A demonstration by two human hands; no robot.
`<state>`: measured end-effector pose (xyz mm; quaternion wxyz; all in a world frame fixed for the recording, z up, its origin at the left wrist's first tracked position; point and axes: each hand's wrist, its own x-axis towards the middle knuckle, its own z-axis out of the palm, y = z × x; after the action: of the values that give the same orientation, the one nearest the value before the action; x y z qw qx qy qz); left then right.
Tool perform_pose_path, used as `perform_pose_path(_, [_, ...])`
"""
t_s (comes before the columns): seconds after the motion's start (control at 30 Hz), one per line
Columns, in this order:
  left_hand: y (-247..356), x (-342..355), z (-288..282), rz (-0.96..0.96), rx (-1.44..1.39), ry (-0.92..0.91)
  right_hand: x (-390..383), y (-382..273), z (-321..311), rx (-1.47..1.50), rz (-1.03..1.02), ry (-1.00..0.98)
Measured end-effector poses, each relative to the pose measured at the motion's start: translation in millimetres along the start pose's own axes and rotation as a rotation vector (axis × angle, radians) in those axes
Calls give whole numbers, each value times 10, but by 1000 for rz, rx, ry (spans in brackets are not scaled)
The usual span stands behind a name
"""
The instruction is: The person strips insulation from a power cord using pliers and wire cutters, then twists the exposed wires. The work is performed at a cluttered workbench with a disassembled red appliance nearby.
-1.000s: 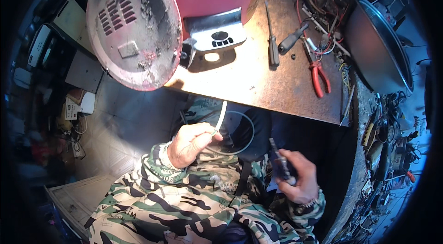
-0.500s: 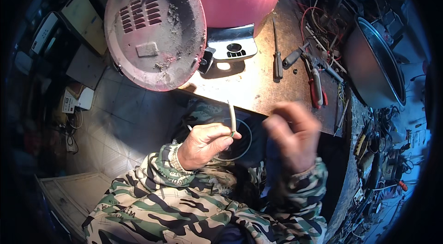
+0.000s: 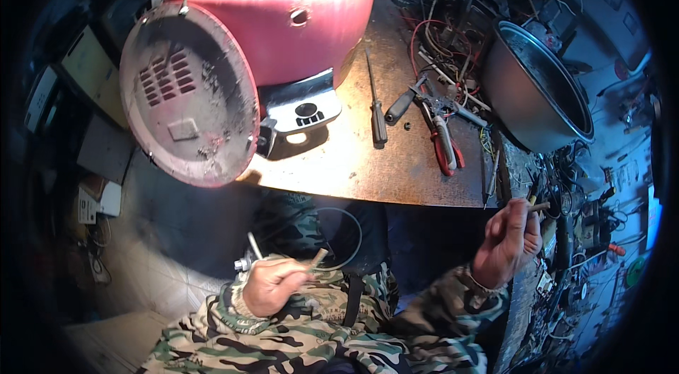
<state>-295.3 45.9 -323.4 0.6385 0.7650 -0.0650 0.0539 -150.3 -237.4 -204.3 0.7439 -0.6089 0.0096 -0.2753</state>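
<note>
My left hand is closed low over my lap, gripping a pale cable. A short light-tan cable end sticks out past the thumb, and a white length shows behind the hand. My right hand is raised at the right, by the bench's right end, fingers pinched together. A short tan piece juts from its fingertips; its kind is unclear. On the bench stands a pink rice cooker body, with its dusty, slotted round base plate leaning against its left front.
A wooden bench holds a long screwdriver, a second grey-handled tool and red-grey pliers. Tangled wires lie behind them. A metal inner pot stands tilted at the right. Cluttered parts line the far right.
My right hand has swung right, away from the left, and now pinches a tan piece. My left hand has dropped lower with the cable. The view has shifted, showing more of the cooker's top.
</note>
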Motion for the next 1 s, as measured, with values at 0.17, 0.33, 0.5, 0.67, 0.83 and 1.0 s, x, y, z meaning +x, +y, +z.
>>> perform_pose_path(0.17, [90, 241, -127, -147, -351, 165, -215, 310, -138, -728, -28, -815])
perform_pose_path(0.33, [129, 634, 88, -274, -604, 24, -556, 832, -296, -1150, -192, -879])
perform_pose_path(0.5, [48, 670, 215, -245, -672, 38, -772, 725, 28, -708, -72, -837])
perform_pose_path(0.67, [38, 663, 274, -334, -594, -75, -892, 737, 348, -42, 579, -804])
perform_pose_path(0.83, [-23, 620, 336, -386, -607, -48, -955, 921, 383, 111, 572, -736])
perform_pose_path(1.0, [-140, 617, 429, -268, -677, -26, -970, 999, 345, 94, 582, -648])
